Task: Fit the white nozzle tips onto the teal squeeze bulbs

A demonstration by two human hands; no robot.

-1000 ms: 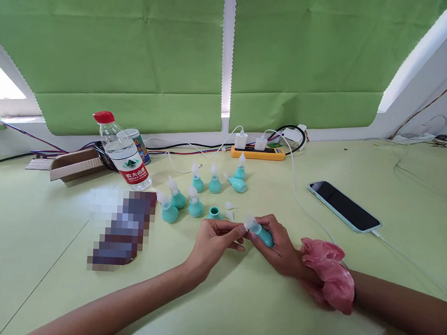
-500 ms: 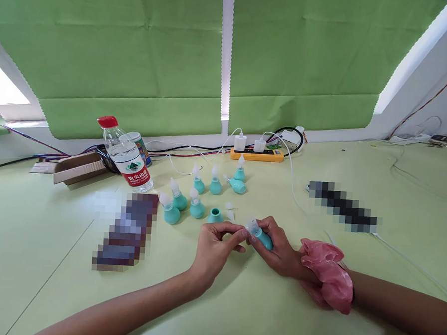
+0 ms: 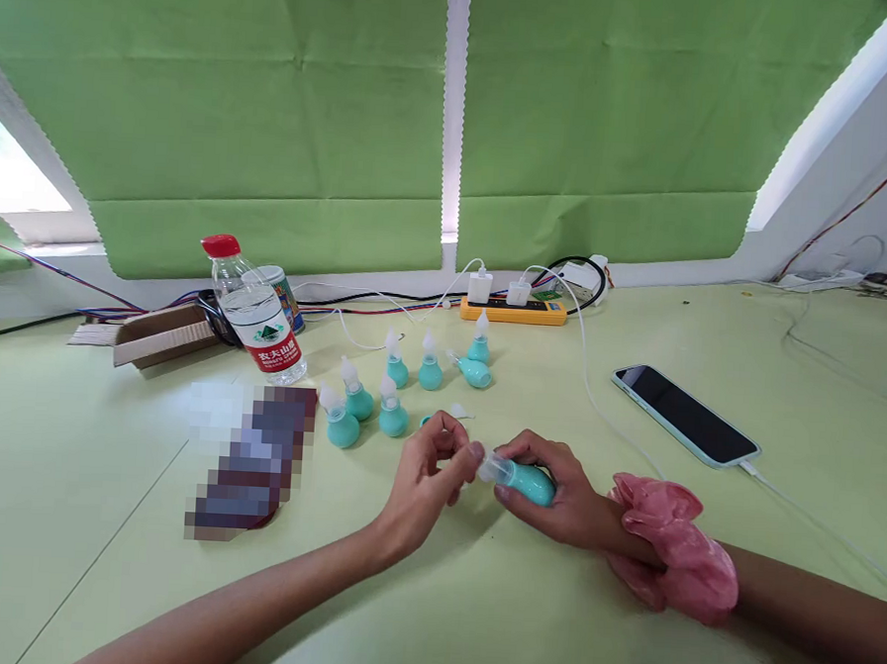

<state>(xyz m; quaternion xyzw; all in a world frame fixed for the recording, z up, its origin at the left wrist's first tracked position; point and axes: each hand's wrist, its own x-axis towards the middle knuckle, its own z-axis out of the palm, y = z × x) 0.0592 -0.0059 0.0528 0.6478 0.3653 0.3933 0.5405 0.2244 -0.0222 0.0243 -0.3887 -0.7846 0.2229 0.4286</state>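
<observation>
My right hand (image 3: 550, 486) is wrapped round the turquoise bulb of a nasal aspirator (image 3: 531, 483), whose clear nozzle points left. Just off that nozzle's end, my left hand (image 3: 436, 470) has thumb and forefinger pinched together; what lies between them, if anything, is too small to make out. Behind the left hand, a loose turquoise bulb (image 3: 425, 421) is mostly hidden, with a small whitish tip piece (image 3: 460, 411) beside it. Several aspirators with whitish tips stand further back, including one at the front left (image 3: 342, 428). Another aspirator (image 3: 475, 372) lies on its side.
A water bottle (image 3: 269, 328) and an open cardboard box (image 3: 165, 337) stand at the back left. A power strip (image 3: 515, 310) with white chargers lies by the wall. To the right, a phone (image 3: 684, 414) is plugged into a white cable. A blurred dark item (image 3: 258, 461) lies left.
My right hand has tipped the aspirator flatter and shifted slightly right. My left hand has moved a little left, now partly covering the loose bulb. The view has shifted slightly.
</observation>
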